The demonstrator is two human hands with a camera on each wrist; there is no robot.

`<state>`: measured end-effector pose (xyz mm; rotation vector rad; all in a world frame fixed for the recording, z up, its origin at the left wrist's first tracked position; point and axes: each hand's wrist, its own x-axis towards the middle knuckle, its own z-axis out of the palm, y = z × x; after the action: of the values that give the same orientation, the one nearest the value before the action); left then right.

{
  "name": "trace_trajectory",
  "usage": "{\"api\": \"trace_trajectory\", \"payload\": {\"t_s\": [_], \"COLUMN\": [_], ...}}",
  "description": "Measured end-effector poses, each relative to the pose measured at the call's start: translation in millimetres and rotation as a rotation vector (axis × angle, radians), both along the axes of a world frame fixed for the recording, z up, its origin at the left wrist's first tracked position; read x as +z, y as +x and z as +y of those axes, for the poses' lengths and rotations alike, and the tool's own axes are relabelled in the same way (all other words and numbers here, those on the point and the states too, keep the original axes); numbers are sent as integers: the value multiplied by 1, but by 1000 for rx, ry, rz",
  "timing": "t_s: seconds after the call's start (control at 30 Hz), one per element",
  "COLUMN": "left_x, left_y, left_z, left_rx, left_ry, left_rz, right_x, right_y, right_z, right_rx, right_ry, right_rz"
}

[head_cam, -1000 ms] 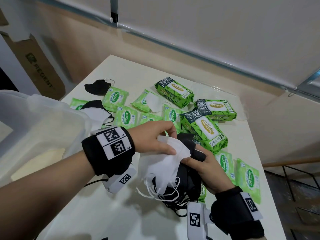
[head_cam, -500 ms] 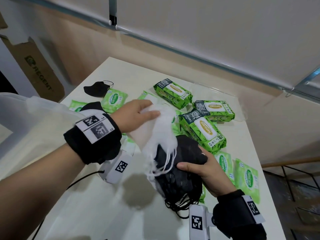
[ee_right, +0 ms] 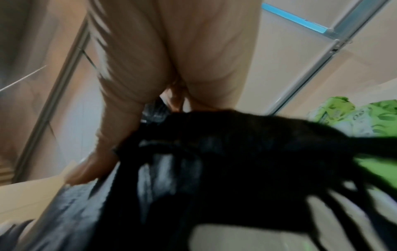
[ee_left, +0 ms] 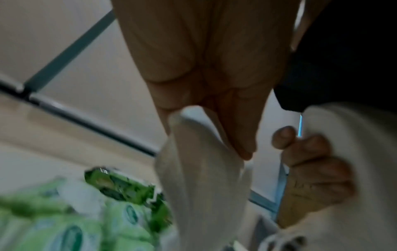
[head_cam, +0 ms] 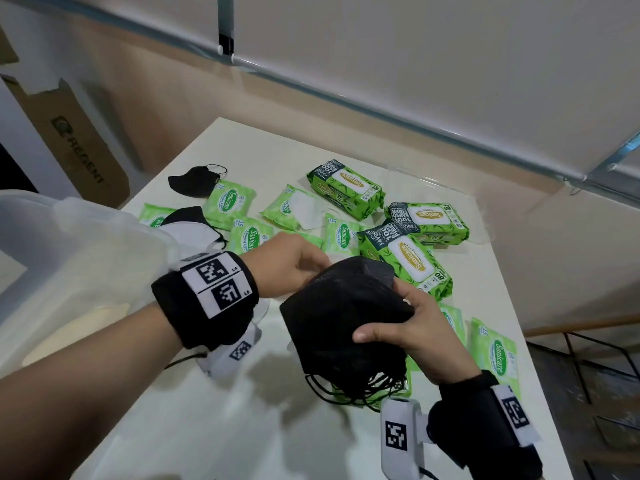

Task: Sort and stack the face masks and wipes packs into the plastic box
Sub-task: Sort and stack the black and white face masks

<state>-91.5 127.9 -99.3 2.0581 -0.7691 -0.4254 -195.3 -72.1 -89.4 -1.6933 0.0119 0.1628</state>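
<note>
A stack of black face masks [head_cam: 339, 306] hangs above the white table [head_cam: 225, 431], ear loops dangling below. My right hand [head_cam: 405, 327] grips its right side, thumb on top. At the stack's upper left edge, my left hand [head_cam: 294, 263] pinches white face masks [ee_left: 199, 178]; the head view hides them behind the black stack. The translucent plastic box [head_cam: 69, 258] stands at the left. Large green wipes packs [head_cam: 405, 261] and small wipes packs [head_cam: 228, 202] lie scattered beyond the hands. A single black mask [head_cam: 195, 180] lies far left and a white mask [head_cam: 304, 213] rests on a pack.
A black and a white mask [head_cam: 194, 225] lie beside the box's far corner. More small packs [head_cam: 498, 351] sit near the table's right edge, where the floor drops away. A cardboard box [head_cam: 79, 150] leans at the far left.
The white masks lay on top of the black stack; my left hand lifted them off and brought them back behind it. Black masks now face up.
</note>
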Motion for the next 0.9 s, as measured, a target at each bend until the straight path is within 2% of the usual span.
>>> {"api": "trace_trajectory", "payload": {"t_s": [0.07,0.13,0.27,0.43,0.63,0.7,0.83,0.9], "left_x": [0,1,9,3,5,6,5,5], "left_y": [-6,-8,-17,-21,-22,-23,-25,-26], "left_z": [-4,-7,-10,-11,-14,-14,-11,-11], "left_rx": [-126,-169,-204,-200,-190,-214,-236,-260], "left_ry": [7,-22,-181,-219,-224,-277,-510,-562], "left_rz": [68,105,232,330,335,340,592,653], "right_x": [-2,-2,3,-3,-6,-8,-11,-8], "right_y": [2,3,4,9,12,14,14,11], "right_z": [2,5,8,5,3,3,4,6], "right_rx": [-25,-45,-81,-118,-171,-197,-145,-123], "right_ry": [-47,-108,-170,-131,-74,-26,0,47], "right_rz": [-32,-76,-132,-139,-25,25,64,98]}}
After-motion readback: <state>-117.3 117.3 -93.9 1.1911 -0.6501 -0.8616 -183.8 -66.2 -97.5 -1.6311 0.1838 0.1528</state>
